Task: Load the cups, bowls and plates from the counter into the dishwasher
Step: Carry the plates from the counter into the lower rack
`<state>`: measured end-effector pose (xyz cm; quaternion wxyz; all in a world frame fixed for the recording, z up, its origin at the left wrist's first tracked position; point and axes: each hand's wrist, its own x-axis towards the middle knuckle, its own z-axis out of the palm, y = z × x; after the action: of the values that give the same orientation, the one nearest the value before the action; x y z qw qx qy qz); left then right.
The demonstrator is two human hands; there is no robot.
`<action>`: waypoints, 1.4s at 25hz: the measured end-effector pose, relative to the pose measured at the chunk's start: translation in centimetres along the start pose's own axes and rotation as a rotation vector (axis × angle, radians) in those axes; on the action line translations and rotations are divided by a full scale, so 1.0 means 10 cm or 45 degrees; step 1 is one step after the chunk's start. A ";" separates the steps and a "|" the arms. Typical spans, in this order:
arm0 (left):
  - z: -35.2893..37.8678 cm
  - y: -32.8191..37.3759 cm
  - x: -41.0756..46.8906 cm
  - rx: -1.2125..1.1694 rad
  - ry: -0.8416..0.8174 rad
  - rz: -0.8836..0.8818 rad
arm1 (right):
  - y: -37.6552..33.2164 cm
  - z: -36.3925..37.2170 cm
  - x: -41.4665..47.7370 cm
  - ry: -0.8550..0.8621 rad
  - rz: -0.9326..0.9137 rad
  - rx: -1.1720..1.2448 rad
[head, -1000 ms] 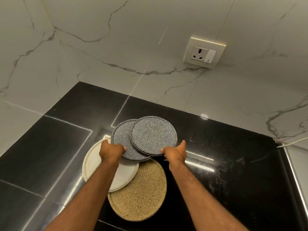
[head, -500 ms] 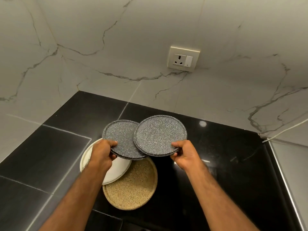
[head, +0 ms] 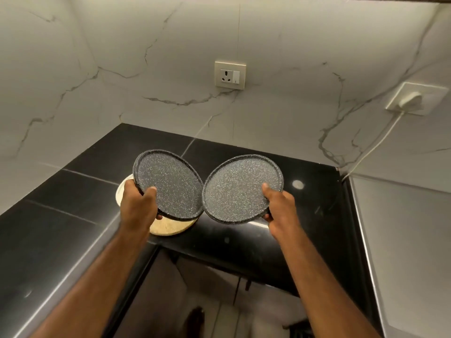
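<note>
- My left hand (head: 138, 203) gripped the left grey plate (head: 170, 184) at its near left rim, thumb on the speckled face and fingers curled underneath.
- My right hand (head: 280, 206) gripped the right grey plate (head: 239, 189) at its near right rim, thumb on top and fingers below.
- I held both plates in the air above the front part of the black counter (head: 73, 191), side by side and tilted toward me. Their inner rims came close together, but I could not tell whether they touched.
- A white plate (head: 121, 191) lay on the counter beneath the left grey plate, showing only a sliver past my left hand.
- A tan plate (head: 170, 228) lay near the counter's front edge, mostly hidden.
- On the marble wall behind were a socket (head: 230, 74) and, toward the right, a plug (head: 411, 98) whose white cord (head: 375, 145) ran down to the counter's back right corner.
</note>
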<state>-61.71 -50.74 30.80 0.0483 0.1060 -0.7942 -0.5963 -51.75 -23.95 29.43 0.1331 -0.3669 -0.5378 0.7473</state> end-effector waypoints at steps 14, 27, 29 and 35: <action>-0.75 0.32 -2.30 0.415 -0.108 0.427 | 0.26 -1.36 -1.74 0.112 -0.248 -0.193; -1.93 -0.22 -4.58 0.332 -0.183 0.469 | 0.95 -2.62 -4.12 0.179 -0.278 -0.080; -2.08 -0.21 -4.88 0.328 -0.207 0.494 | 0.99 -2.82 -4.44 0.181 -0.270 -0.105; -2.16 -0.15 -5.54 0.278 -0.251 0.554 | 1.02 -3.42 -5.03 0.265 -0.273 -0.137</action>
<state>-3.25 -58.88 38.28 0.0861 -0.1213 -0.8588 -0.4902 8.90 -33.64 35.41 0.2474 -0.3894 -0.5965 0.6567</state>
